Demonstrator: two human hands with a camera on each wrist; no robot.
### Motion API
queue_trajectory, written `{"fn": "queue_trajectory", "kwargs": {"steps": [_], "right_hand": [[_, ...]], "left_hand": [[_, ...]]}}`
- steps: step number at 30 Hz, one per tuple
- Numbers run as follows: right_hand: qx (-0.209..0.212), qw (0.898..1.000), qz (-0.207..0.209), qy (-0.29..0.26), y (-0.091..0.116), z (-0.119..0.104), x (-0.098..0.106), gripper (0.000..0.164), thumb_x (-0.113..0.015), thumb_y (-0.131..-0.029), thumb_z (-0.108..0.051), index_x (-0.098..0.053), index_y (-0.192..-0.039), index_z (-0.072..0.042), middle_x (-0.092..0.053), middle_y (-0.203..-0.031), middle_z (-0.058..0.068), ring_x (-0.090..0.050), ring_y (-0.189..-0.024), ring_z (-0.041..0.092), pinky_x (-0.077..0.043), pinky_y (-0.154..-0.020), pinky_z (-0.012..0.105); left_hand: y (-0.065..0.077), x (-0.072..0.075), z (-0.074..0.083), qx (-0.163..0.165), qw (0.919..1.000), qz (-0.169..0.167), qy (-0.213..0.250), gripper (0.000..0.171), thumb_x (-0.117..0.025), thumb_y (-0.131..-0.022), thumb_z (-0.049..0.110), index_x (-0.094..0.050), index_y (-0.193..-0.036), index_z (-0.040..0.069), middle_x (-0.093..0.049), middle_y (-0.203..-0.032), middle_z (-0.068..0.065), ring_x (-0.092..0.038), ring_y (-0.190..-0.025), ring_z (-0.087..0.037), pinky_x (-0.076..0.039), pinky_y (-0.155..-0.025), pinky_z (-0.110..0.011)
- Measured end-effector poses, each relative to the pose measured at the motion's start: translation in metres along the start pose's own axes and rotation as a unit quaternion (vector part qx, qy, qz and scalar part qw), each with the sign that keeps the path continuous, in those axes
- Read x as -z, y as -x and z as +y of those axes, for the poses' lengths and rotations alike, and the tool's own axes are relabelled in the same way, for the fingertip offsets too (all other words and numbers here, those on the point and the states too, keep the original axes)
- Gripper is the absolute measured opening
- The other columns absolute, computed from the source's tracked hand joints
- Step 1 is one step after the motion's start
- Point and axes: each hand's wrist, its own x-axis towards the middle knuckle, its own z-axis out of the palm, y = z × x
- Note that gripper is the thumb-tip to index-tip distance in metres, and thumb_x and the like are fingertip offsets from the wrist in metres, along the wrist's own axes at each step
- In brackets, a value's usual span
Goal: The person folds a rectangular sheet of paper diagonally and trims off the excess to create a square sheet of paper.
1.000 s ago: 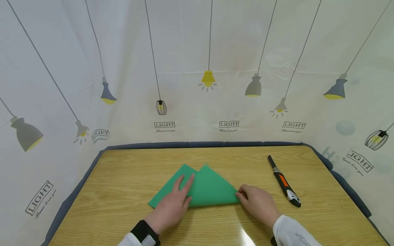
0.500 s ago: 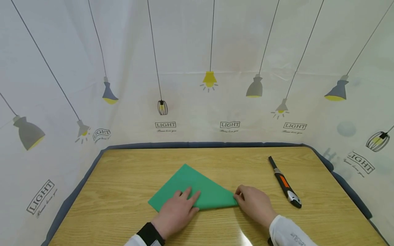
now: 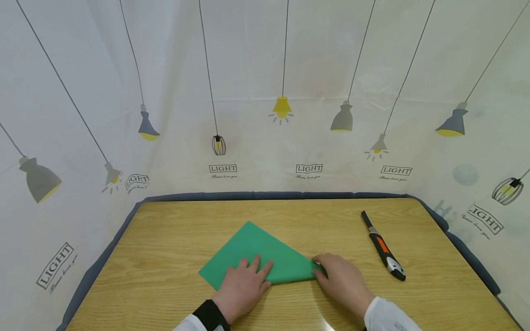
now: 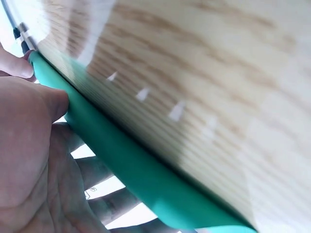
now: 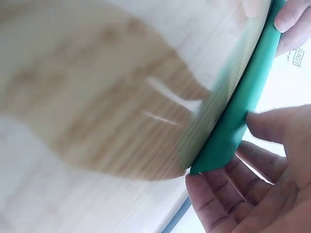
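Note:
A folded sheet of green paper (image 3: 265, 243) lies flat on the wooden table, its peak pointing away and a folded edge along the near side. My left hand (image 3: 242, 285) rests on it with fingers spread; in the left wrist view, the left thumb sits by the rounded fold of the paper (image 4: 116, 150). At the narrow right corner, my right hand (image 3: 343, 280) holds the paper between thumb and fingers. In the right wrist view, the thumb touches the folded edge of the paper (image 5: 238, 121), with the fingers (image 5: 214, 194) around its end.
A utility knife (image 3: 385, 250) with a black and orange handle lies to the right of the right hand. Dark padding (image 3: 273, 195) runs along the table's far edge. Behind stands a pale curtain (image 3: 248, 69) printed with lamps.
The paper's second peak has been folded in, leaving one peak. My left hand has moved slightly right and toward me, fingers flatter. My right hand has shifted a little left along the corner.

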Motion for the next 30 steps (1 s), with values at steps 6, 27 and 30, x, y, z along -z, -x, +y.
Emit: {"fn": "queue_trajectory", "kwargs": {"steps": [6,27,30], "right_hand": [[0.013,1.000,-0.015,-0.001,0.0073,-0.0002,0.0028,0.034,-0.083,-0.088,-0.030,-0.076,-0.118,-0.017,-0.061,-0.097,-0.011,-0.058,-0.086,0.005,-0.054,-0.075,0.033],[0.043,0.997,0.025,0.060,0.0063,0.0003,0.0018,0.026,-0.078,-0.093,-0.025,-0.078,-0.119,-0.022,-0.063,-0.089,-0.013,-0.056,-0.074,0.004,-0.049,-0.063,0.027],[0.049,0.996,0.021,0.064,0.0046,0.0002,0.0010,0.026,-0.076,-0.095,-0.024,-0.078,-0.121,-0.021,-0.060,-0.087,-0.013,-0.049,-0.070,0.003,-0.044,-0.058,0.024]], "left_hand": [[-0.0012,0.0007,0.0015,0.007,1.0000,-0.003,-0.003,0.053,-0.052,-0.105,0.048,-0.052,-0.153,0.026,-0.052,-0.150,-0.012,-0.054,-0.127,-0.038,-0.055,-0.081,-0.060],[-0.0038,-0.0023,-0.0045,0.010,0.9999,0.002,-0.006,0.056,-0.049,-0.107,0.047,-0.039,-0.160,0.031,-0.051,-0.151,-0.013,-0.054,-0.128,-0.036,-0.056,-0.080,-0.059],[-0.0021,-0.0026,-0.0058,-0.001,1.0000,0.007,-0.007,0.054,-0.049,-0.107,0.046,-0.043,-0.158,0.028,-0.052,-0.149,-0.014,-0.053,-0.130,-0.036,-0.054,-0.087,-0.060]]}}
